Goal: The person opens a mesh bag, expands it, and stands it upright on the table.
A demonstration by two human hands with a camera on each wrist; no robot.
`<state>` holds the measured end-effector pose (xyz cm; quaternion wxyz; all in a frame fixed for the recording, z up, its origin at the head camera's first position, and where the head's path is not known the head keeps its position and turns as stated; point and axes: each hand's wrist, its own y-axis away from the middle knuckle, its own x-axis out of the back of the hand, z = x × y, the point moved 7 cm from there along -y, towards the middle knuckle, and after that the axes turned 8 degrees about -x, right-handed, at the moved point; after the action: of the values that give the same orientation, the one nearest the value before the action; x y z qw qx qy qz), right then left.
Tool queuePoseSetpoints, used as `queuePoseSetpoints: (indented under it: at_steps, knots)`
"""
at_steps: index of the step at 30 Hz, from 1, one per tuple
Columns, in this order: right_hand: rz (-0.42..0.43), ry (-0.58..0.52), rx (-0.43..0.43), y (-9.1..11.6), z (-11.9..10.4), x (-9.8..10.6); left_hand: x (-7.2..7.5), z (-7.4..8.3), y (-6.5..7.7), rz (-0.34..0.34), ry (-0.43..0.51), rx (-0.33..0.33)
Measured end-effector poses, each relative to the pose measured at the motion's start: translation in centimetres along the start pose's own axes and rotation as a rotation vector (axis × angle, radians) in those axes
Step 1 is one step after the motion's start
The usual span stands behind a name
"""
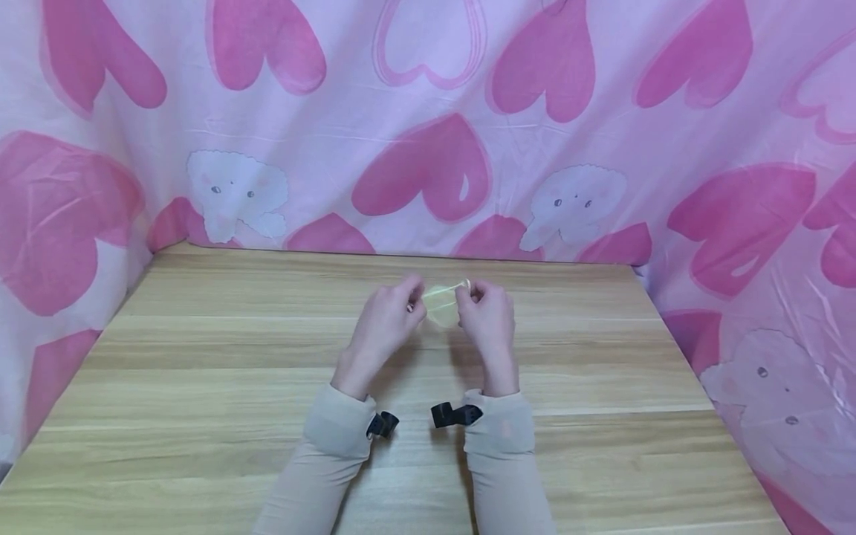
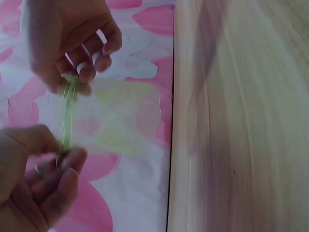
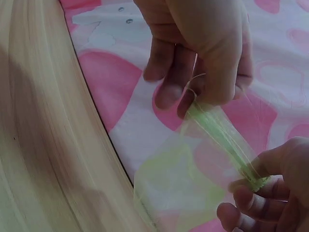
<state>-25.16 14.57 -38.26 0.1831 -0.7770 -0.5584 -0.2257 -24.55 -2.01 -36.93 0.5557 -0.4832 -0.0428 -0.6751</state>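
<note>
Above the worktop (image 1: 200, 386), toward its far edge by the heart-print cloth (image 1: 428, 111), your left hand (image 1: 384, 323) and right hand (image 1: 487, 319) each pinch one end of the sheer yellow-green pouch (image 3: 193, 188), stretched between them. Pull harder and the thin mesh could tear or slip a grip. Room is open toward you and both sides; only the cloth backdrop is close.

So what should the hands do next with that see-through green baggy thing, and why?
Probably pull the top edge apart a little. The left hand and right hand each pinch an end of the sheer green pouch, whose top is bunched tight while the rest hangs loose above the table.
</note>
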Motion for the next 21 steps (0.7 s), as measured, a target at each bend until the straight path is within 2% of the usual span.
queuePoseSetpoints:
  at_steps: [4, 6, 8, 10, 15, 21]
  knots:
    - [-0.011, -0.007, 0.011, -0.1, 0.1, 0.1, -0.2, 0.8, 0.2, -0.076, -0.035, -0.155]
    - [-0.018, -0.002, 0.028, -0.1, 0.0, 0.2, -0.4, 0.9, 0.3, -0.115, -0.042, -0.181]
    - [-0.032, 0.005, 0.054, -0.1, -0.2, 0.1, -0.4, 0.7, 0.3, -0.141, -0.052, -0.166]
    - [-0.058, 0.013, 0.085, 0.0, -0.3, -0.1, -0.5, 0.4, 0.3, -0.152, -0.065, -0.123]
    - [-0.148, 0.044, 0.181, 0.1, -0.9, -0.8, -0.3, -0.5, 0.2, -0.121, -0.05, -0.025]
    - [-0.228, 0.044, 0.233, 0.3, -1.2, -1.3, -0.2, -0.8, 0.2, -0.107, -0.038, 0.005]
